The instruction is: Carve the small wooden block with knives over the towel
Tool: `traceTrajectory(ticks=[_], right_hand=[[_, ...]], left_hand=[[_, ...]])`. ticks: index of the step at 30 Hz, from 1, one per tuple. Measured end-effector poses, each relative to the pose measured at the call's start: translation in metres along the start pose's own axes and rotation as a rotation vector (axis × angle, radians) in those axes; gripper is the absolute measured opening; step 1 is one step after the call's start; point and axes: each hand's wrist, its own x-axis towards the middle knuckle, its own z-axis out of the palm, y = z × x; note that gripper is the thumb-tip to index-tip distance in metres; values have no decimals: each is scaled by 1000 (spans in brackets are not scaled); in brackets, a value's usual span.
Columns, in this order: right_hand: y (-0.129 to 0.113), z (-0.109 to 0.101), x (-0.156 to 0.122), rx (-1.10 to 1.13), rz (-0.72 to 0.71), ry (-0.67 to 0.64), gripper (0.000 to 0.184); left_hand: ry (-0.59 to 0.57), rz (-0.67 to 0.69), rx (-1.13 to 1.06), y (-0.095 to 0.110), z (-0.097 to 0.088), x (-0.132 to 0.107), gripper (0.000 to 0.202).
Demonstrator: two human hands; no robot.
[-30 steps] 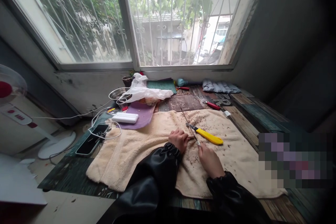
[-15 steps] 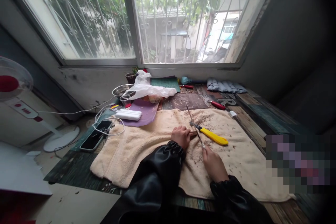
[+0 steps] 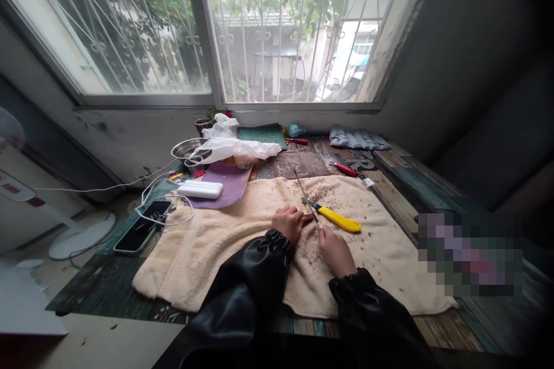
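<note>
Mid-job, I'd say. Left hand (image 3: 289, 222) has its grip closed round the thin stick (image 3: 300, 184), held low over the towel (image 3: 208, 242) mid-worktop. Right hand (image 3: 334, 249) pinches a slim tool (image 3: 316, 220) against it; can't tell what kind. Shavings (image 3: 329, 193) litter the towel, so plenty is pared off. Yellow knife (image 3: 338, 219) lies just beside.

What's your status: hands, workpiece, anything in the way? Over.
Left hand shut on small brown piece. Right hand pinching long thin dark rod across it. Yellow plastic utility knife lies just beyond on beige towel, not blocking.
</note>
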Motion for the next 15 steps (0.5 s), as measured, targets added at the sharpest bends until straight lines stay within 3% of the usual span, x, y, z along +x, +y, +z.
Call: traceTrajectory(ticks=[5, 11, 15], right_hand=[[11, 1, -13, 9, -7, -20, 33], [-1, -7, 6, -27, -11, -29, 34], [-2, -8, 1, -43, -12, -45, 35]], left_hand=[[13, 6, 7, -1, 1, 0, 23], [21, 31, 10, 0, 0, -2, 24], [20, 29, -1, 0, 1, -2, 24]])
